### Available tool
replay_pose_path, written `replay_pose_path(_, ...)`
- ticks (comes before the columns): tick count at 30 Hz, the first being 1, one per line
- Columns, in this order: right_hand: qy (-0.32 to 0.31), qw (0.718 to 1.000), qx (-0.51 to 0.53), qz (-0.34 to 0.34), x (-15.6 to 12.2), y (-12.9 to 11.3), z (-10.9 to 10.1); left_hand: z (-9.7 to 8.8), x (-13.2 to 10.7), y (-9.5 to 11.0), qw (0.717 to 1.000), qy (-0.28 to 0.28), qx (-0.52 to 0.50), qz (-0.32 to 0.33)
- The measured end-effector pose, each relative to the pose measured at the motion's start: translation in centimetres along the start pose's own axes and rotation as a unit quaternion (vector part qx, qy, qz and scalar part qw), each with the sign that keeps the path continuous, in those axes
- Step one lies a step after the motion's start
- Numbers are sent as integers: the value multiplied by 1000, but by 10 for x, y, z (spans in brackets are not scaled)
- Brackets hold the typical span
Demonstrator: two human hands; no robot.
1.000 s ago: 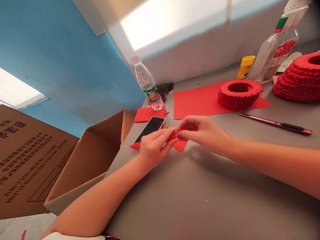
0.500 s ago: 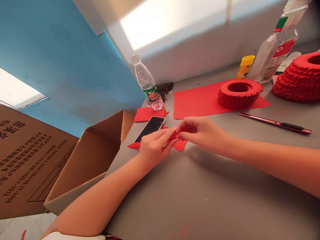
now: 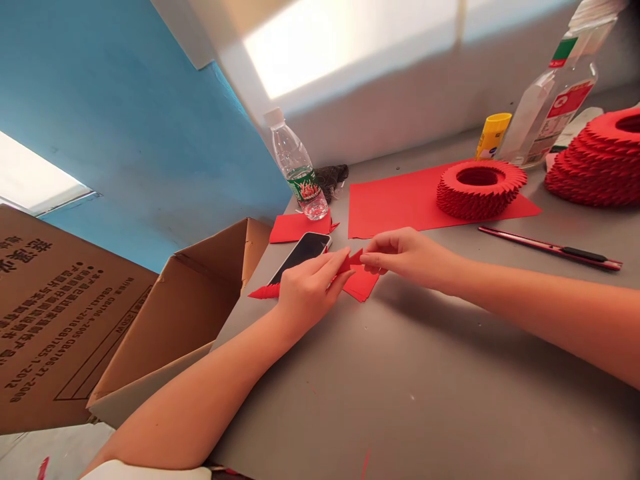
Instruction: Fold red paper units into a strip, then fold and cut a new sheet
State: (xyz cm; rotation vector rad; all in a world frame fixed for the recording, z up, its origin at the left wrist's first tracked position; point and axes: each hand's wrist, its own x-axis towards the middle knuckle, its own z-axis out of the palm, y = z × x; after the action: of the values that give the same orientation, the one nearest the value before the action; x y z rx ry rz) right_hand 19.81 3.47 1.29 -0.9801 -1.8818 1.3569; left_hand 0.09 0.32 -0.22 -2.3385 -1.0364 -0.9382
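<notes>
Folded red paper (image 3: pixel 355 258) is being pinched by the left hand (image 3: pixel 309 283); the right hand (image 3: pixel 411 257) is being held at its tip, whether clamped cannot be told.

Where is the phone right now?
Head view, left of centre: the phone lies on the grey table, between the left hand and the folded red paper near the clear bottle.

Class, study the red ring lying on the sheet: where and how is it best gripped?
Probably by pinching the near wall of the ring, thumb outside and fingertips in its hole, coming from the near side. It lies flat with the wide hole facing up, and the glue stick stands behind it.
</notes>
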Motion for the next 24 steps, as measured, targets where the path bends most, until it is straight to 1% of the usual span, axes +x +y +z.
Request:
replay_pose_path(2,1,1000,-18,-7,0,1,1,0,0,0,1000,-5,2,6)
replay_pose_path(8,14,988,-148,-44,-3,1,6,-1,0,4,999,-28,-9,22)
replay_pose_path(12,7,978,-198,-63,-4,3,10,-2,-1,7,998,-49,-20,42)
replay_pose_path(16,-2,969,-238,-69,-4,4,11,0,-2,9,997,-53,-9,51)
replay_pose_path(18,-13,953,-284,-105,-5,5,9,1,-1,8,998,-33,11,60)
replay_pose_path(20,-25,923,-346,-166,-6,7,8,-1,1,3,998,3,33,61)
replay_pose_path(22,-50,889,-398,-218,-8,11,10,-6,5,-4,997,44,45,44)
replay_pose_path(24,-91,868,-421,-248,-9,15,16,-14,9,-12,996,77,41,17)
